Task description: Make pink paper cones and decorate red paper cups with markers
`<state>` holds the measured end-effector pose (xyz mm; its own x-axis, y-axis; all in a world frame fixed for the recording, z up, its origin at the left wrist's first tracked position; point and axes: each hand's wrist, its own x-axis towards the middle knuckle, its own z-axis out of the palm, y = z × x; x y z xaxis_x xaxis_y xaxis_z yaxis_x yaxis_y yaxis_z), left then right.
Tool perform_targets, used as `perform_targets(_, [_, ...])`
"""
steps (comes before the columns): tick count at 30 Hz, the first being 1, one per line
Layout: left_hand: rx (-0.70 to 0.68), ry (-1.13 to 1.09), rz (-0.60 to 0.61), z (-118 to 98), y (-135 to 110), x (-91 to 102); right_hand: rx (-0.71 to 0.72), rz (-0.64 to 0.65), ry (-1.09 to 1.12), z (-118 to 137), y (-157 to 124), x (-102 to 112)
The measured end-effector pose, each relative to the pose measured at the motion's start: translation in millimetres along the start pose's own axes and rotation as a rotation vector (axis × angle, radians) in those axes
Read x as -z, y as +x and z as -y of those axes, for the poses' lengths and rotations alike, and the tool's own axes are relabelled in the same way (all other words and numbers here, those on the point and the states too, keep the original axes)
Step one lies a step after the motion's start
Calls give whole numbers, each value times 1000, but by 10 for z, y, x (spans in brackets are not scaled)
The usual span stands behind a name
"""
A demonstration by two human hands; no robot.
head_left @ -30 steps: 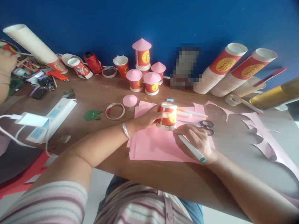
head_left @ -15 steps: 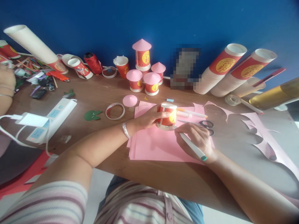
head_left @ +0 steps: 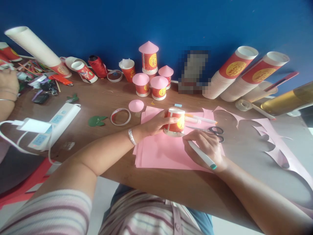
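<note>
My left hand [head_left: 157, 123] is wrapped round a red paper cup [head_left: 174, 125] with a gold emblem, held upside down above the pink paper. Dark curved lines show on the pale band at the cup's lower edge. In my right hand [head_left: 204, 147] is a white marker [head_left: 201, 155] with a green end, its tip at that band. Pink paper sheets [head_left: 161, 156] lie stacked under both hands. Just beyond my right hand are scissors [head_left: 216, 130] and an orange-ended marker [head_left: 207, 120].
Several red cups with pink cone tops [head_left: 141, 80] stand at the back. Tall cup stacks [head_left: 234, 70] lean at the right, near tape [head_left: 244, 104] and cut pink scraps [head_left: 276, 147]. A power strip [head_left: 56, 125] lies left; another person's hand [head_left: 8, 81] is at the far left.
My right hand and the marker have shifted very slightly at the cup's lower edge. The other person's hand has moved a little to the right.
</note>
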<state>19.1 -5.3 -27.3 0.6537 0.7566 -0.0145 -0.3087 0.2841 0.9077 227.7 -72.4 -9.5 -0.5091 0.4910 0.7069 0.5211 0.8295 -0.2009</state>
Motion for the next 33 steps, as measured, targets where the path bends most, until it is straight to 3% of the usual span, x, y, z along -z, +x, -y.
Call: perform_targets(33, [-24, 61, 8, 31, -1, 13, 14, 9, 70, 16, -43, -37])
